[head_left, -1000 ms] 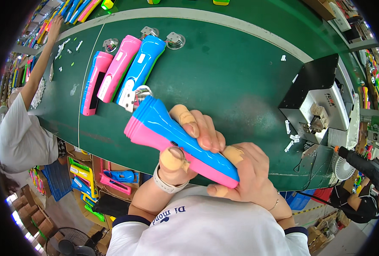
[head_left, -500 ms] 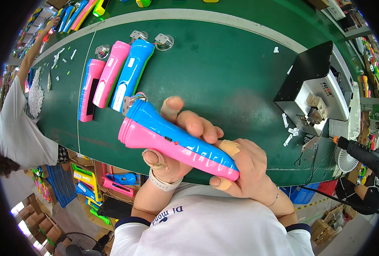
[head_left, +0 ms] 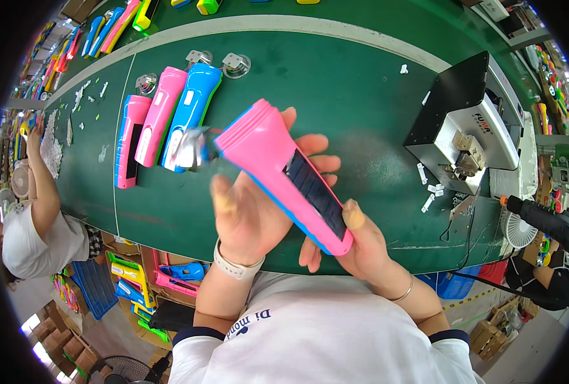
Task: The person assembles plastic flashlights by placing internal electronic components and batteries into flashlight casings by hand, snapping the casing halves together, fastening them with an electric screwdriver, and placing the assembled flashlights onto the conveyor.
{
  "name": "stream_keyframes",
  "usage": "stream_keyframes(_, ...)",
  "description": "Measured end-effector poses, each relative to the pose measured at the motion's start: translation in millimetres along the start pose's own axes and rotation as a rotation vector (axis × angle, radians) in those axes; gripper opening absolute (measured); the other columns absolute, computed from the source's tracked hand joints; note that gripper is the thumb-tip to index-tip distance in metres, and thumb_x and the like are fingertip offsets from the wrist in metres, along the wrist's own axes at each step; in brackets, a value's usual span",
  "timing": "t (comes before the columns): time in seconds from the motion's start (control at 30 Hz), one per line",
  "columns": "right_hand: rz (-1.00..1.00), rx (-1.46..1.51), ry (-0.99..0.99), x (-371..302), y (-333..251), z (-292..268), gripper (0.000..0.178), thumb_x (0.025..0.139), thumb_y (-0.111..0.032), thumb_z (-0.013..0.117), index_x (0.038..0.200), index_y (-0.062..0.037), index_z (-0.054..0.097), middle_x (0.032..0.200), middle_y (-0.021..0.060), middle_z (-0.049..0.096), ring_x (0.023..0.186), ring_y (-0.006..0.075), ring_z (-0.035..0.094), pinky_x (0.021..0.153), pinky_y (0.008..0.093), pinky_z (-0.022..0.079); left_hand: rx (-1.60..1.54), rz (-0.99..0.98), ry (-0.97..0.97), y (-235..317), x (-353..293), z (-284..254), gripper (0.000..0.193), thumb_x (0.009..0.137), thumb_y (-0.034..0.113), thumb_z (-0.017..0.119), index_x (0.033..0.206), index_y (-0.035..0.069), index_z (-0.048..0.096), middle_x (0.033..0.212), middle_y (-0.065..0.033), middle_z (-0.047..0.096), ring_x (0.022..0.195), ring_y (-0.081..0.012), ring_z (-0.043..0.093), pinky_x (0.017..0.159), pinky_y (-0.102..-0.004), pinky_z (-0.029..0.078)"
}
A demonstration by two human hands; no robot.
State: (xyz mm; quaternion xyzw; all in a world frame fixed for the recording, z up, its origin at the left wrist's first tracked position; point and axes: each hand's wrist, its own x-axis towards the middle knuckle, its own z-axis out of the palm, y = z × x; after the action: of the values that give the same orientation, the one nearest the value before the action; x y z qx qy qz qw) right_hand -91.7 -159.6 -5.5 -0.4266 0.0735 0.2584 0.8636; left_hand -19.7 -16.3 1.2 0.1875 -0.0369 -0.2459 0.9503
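A pink and blue flashlight body [head_left: 265,150] with a dark solar panel [head_left: 315,195] on its pink side is tilted in front of me, its wide threaded mouth up and to the left. My right hand [head_left: 367,249] grips its narrow tail end between thumb and fingers. My left hand [head_left: 252,214] lies palm up beneath the body, fingers spread behind it and thumb apart; whether it bears any weight is hard to tell. Beside the mouth hangs a shiny metal reflector piece [head_left: 192,148], smeared by motion.
Left of my hands lie a blue flashlight body [head_left: 200,89] and two pink ones [head_left: 162,118], with metal reflectors [head_left: 236,65] at their tops. A black and silver machine [head_left: 467,128] stands right, near white plastic bits [head_left: 428,200] and a dark tool [head_left: 540,221]. A co-worker [head_left: 41,237] sits far left.
The flashlight has been turned over, so the pink side with the panel now shows, and its mouth has risen. My left fingers have spread out. The co-worker's arm has drawn back.
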Motion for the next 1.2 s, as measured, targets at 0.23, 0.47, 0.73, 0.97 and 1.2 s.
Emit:
stream_keyframes(0.23,0.062,-0.037,-0.026,-2.1,5.1,-7.8,0.069,0.095,-0.058,0.022,0.102,0.0014,0.056,0.077,0.0196,0.065,0.065,0.0235,0.063,0.061,0.0304,0.051,-0.055,-0.003,0.028,-11.8,-3.2,-19.0,0.071,0.09,0.056,0.047,0.138,0.007,0.031,0.125,-0.0143,0.05,0.111,-0.0301,0.054,0.094,-0.0436,0.047)
stream_keyframes(0.47,0.057,-0.215,0.021,-6.4,-1.4,-15.5,0.064,0.096,-0.056,0.029,0.102,-0.0001,0.059,0.084,0.0141,0.067,0.068,0.0216,0.063,0.065,0.0307,0.05,0.288,-0.033,0.094,-14.9,-5.8,-8.2,0.065,0.086,0.033,0.065,0.135,0.006,0.032,0.113,-0.0116,0.055,0.102,-0.0269,0.059,0.091,-0.0427,0.049)
stream_keyframes(0.73,-0.459,-1.423,0.258,-3.3,-29.8,-12.2,0.041,0.084,-0.035,0.063,0.107,-0.0027,0.057,0.08,0.0101,0.063,0.067,0.0266,0.061,0.061,0.0343,0.049,0.573,0.004,0.196,-25.9,-10.5,-1.3,0.059,0.08,0.016,0.068,0.129,0.003,0.039,0.102,-0.0114,0.057,0.096,-0.0213,0.06,0.083,-0.0332,0.05)
stream_keyframes(0.97,-0.899,-1.234,0.428,9.5,-71.2,-2.1,0.023,0.072,-0.02,0.072,0.087,-0.0049,0.063,0.089,0.0067,0.06,0.085,0.0244,0.054,0.071,0.0322,0.044,0.719,-0.222,0.092,-22.4,-21.2,5.8,0.061,0.083,0.013,0.069,0.132,0.002,0.034,0.105,-0.0049,0.055,0.091,-0.0098,0.056,0.079,-0.0261,0.048)
stream_keyframes(1.2,-0.867,-1.04,0.074,16.9,-42.2,-15.1,0.031,0.084,-0.025,0.061,0.065,-0.0051,0.047,0.081,0.0048,0.054,0.077,0.0227,0.041,0.069,0.0329,0.036,0.472,-0.316,0.069,-38.4,-46.3,6.4,0.064,0.086,0.026,0.066,0.134,0.001,0.031,0.102,-0.0066,0.055,0.084,-0.0121,0.058,0.075,-0.0271,0.05)
